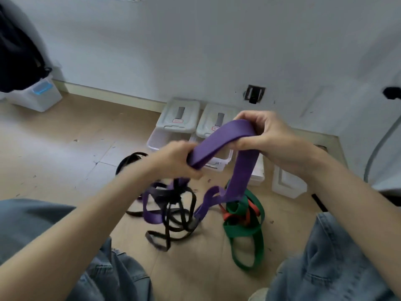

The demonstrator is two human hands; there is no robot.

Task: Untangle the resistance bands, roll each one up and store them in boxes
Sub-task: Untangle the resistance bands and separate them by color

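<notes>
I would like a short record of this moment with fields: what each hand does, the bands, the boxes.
left hand: left hand grips the purple band
right hand: right hand holds the same band's upper fold
bands on floor: black bands, green band and red band, tangled with the purple one
boxes: clear boxes by the wall, lids tilted up
</notes>
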